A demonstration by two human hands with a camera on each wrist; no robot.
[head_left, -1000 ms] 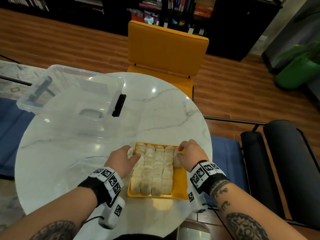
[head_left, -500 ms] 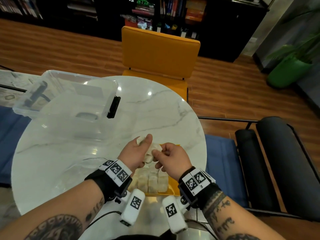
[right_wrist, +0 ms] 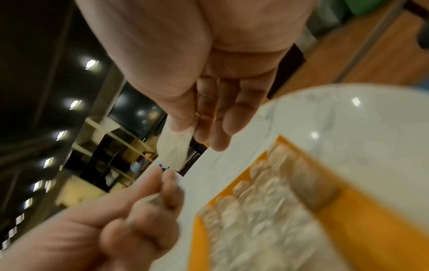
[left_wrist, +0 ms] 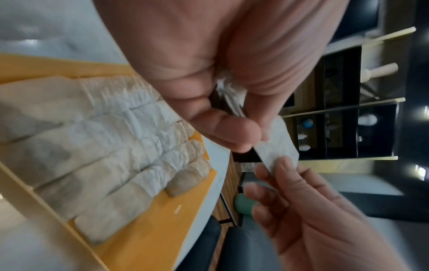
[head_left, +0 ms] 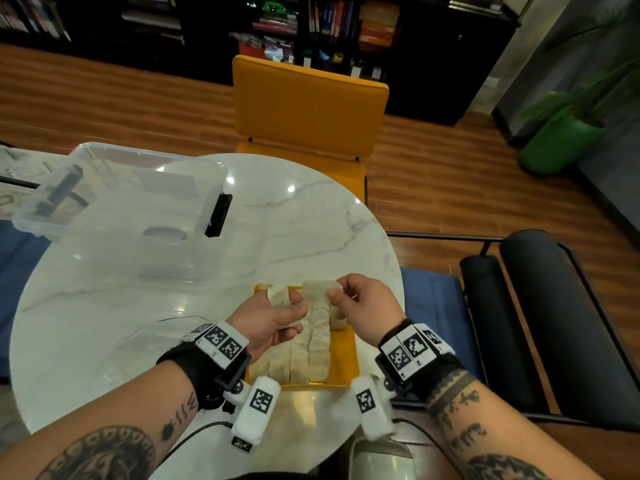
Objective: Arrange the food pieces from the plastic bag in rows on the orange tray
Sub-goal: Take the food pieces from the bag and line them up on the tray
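The orange tray (head_left: 343, 358) lies at the near edge of the table, packed with rows of pale food pieces (head_left: 308, 351). Both hands hover over its far end. My left hand (head_left: 273, 317) grips a crumpled pale plastic film (head_left: 317, 289), bunched in the fist in the left wrist view (left_wrist: 226, 86). My right hand (head_left: 360, 306) pinches the film's other end between thumb and fingers (right_wrist: 173, 146). The film is stretched between the hands. The same tray (left_wrist: 150, 238) and food pieces (left_wrist: 92, 146) lie below. I cannot tell whether the film is the bag.
A clear plastic storage box (head_left: 121, 195) stands at the back left of the round marble table (head_left: 294, 230). An orange chair (head_left: 308, 102) is beyond the table and a black padded seat (head_left: 554, 306) is to the right. A faint clear sheet (head_left: 166, 327) lies left of the tray.
A second ago both hands touched pieces at the tray's far corners. They have since lifted, met over the tray and drawn slightly apart with the film stretched between them.
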